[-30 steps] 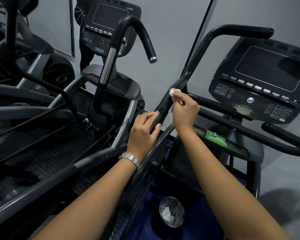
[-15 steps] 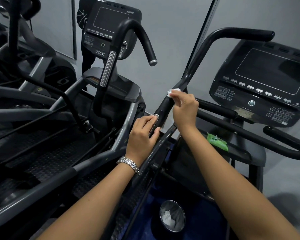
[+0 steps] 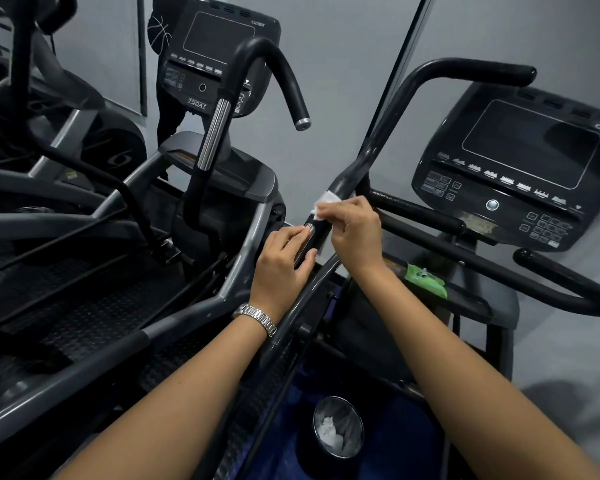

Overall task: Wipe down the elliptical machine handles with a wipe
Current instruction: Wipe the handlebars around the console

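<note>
White and floppy, the wipe (image 3: 321, 203) is pinched in the right hand (image 3: 355, 233) against the black handle (image 3: 368, 157), mid-scene. The bar is steadied lower down by the left hand (image 3: 281, 268), closed around it. Probably best wrapped fully, since a thin damp sheet bunches easily.

Floor and machine tray — what rests on them

A blue floor (image 3: 406, 441) shows between the machine frames, and a round bin (image 3: 338, 426) stands on it, holding crumpled white wipes. Higher up, the black tray (image 3: 465, 301) under the right-hand console carries a green wipe pack (image 3: 425, 278), lying flat near its left end — to the left, ribbed black footplates (image 3: 84, 306) sit bare
</note>
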Available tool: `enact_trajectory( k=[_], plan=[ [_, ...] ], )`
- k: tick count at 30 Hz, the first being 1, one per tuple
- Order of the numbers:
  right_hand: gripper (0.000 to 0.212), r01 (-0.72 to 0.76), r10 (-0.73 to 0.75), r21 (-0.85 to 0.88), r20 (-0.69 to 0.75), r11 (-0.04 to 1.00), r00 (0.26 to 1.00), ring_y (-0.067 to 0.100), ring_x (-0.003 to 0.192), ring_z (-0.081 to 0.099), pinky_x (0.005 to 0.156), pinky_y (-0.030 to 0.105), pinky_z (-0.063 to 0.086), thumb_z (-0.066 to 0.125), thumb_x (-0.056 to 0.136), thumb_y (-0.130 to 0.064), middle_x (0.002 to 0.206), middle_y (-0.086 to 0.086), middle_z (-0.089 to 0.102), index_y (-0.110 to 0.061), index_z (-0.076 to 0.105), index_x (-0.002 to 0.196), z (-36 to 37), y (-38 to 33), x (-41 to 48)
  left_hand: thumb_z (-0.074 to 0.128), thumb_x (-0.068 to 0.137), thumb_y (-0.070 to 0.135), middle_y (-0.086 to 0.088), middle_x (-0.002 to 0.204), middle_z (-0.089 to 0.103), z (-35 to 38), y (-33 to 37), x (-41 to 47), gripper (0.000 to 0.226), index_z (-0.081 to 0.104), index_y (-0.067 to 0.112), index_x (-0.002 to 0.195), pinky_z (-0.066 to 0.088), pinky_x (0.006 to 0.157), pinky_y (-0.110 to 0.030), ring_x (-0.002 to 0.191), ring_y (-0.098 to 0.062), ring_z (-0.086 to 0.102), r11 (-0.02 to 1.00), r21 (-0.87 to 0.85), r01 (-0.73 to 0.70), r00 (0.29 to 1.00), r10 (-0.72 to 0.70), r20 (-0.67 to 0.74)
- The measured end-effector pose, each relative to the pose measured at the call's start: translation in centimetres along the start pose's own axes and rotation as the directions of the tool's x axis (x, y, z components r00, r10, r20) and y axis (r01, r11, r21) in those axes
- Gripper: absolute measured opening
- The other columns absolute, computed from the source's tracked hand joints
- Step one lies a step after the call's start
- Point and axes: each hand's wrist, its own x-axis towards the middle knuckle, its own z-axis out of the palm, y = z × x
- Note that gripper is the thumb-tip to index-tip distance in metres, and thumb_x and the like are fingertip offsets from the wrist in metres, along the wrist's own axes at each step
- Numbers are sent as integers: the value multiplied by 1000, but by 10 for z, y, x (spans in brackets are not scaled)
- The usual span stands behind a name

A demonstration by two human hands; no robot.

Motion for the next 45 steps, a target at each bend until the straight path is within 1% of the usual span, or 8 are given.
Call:
enact_trajectory(
  k=[6,18,22,27,31,36,40,45],
  plan=[
    [31,-572,450,469,354,674,820,1,66,65,66,18,53,58,80,17,74,0,70,-11,71,76,-38,-6,4,65,86,15,0,104,64,-8,3,8,26,66,9,111,49,89,-30,97,-13,58,986,-142,90,996,-89,15],
    [10,-718,577,589,460,370,675,26,77,67,71,35,55,67,83,2,84,13,70,-7,68,85,-61,2,-21,70,82,12,3,86,70,-14,50,46,11,71,12,92,48,64,-11,74,-4,62,899,-384,210,961,-118,250],
    [5,-648,689,508,138,568,712,25,93,67,81,45,57,68,87,-20,95,5,70,-17,67,91,-56,-2,-35,68,83,10,5,79,66,-11,52,56,5,70,12,87,43,60,-10,66,-2,56,912,-350,212,967,-143,213],
    [32,-63,76,160,-76,985,994,15,110,57,92,20,46,80,75,-12,113,5,60,-8,66,103,-64,-6,-39,69,83,12,2,84,70,-5,56,75,10,70,13,92,53,71,-16,78,-7,65,852,-415,320,933,-207,296],
    [39,86,-84,20,-55,996,995,20,114,55,95,31,48,80,75,-8,120,10,56,-3,62,109,-50,20,-32,73,80,11,-8,86,71,9,53,93,18,67,14,97,56,80,-28,84,-20,68,699,-541,469,879,-309,362],
    [14,183,-170,45,-213,982,962,21,100,65,86,37,55,69,84,4,106,13,68,2,71,98,-35,47,-9,71,82,15,-5,85,70,21,48,106,21,65,14,102,54,76,-23,82,-16,68,716,-529,456,886,-311,342],
    [13,98,-69,92,-271,991,960,22,93,66,83,37,54,68,82,6,98,11,71,1,71,94,-31,64,15,65,87,24,-1,99,59,24,39,97,29,60,12,112,51,81,-25,92,-15,58,947,-226,230,973,-220,65],
    [19,69,-13,186,-285,980,959,19,108,65,94,31,52,64,84,5,112,10,69,0,70,101,-19,68,36,60,86,45,-9,131,46,36,28,77,70,36,6,139,39,103,-35,120,-23,41,967,171,188,954,-221,201]
  ],
)
